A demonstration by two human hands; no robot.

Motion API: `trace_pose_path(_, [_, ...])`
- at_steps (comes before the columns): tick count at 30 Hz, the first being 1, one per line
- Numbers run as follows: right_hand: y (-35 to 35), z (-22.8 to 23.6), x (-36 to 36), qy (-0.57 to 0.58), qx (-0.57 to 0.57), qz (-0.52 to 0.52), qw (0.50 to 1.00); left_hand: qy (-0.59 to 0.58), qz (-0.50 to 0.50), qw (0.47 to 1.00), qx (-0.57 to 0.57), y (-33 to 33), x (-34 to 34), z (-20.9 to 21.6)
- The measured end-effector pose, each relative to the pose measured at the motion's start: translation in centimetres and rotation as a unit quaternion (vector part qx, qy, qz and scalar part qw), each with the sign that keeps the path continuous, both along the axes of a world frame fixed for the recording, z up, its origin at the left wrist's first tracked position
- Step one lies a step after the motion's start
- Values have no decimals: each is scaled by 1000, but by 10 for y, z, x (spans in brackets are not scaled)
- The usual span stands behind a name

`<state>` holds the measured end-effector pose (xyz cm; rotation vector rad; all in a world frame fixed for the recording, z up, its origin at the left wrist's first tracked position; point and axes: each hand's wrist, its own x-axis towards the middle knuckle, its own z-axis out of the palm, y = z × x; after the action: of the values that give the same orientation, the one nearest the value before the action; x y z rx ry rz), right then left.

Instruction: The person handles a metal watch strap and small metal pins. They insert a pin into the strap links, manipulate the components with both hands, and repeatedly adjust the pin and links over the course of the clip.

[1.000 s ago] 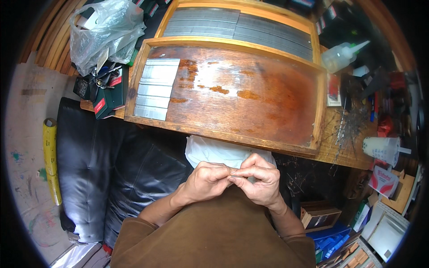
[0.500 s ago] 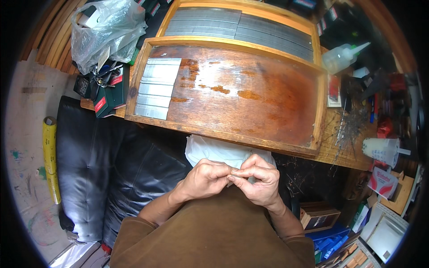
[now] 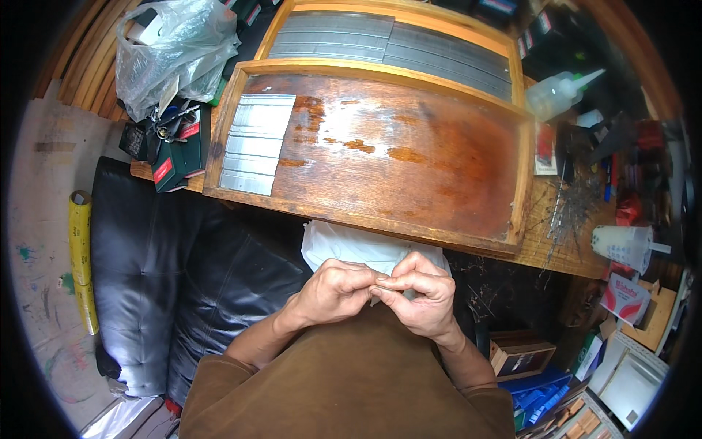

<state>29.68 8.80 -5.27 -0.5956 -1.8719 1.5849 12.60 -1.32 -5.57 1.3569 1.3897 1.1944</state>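
My left hand point(image 3: 338, 290) and my right hand point(image 3: 419, 296) meet fingertip to fingertip in front of my chest. Both are closed in a pinch, and whatever lies between the fingers is too small or too hidden to make out. Just beyond them a white plastic bag point(image 3: 344, 245) hangs below the table edge. Past the bag stands a shallow wooden tray point(image 3: 365, 219) with a worn brown bottom. Flat silvery metal strips point(image 3: 256, 143) lie side by side at the tray's left end.
A second wooden tray point(image 3: 439, 20) behind holds more grey strips. At right are a squeeze bottle point(image 3: 556, 95), a drink cup point(image 3: 621, 245) and scattered dark wire bits point(image 3: 567, 208). Left are a clear plastic bag point(image 3: 175, 58), a black padded seat point(image 3: 212, 271) and a yellow roll point(image 3: 82, 263).
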Motion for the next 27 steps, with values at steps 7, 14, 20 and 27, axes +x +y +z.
trace_pose_path(7, [0,1,0,-6,6,-1,1000,4,3,1000,14,0,0,-2])
trace_pose_path(14, [0,1,-1,-13,10,-10,1000,1,1,1000,-19,1,0,5])
trace_pose_path(20, [-4,15,7,-132,-26,-40,990,-221,108,955,-168,-6,11,2])
trace_pose_path(27, [-34,-25,42,-180,-278,48,942,-302,159,920,-195,-7,8,-1])
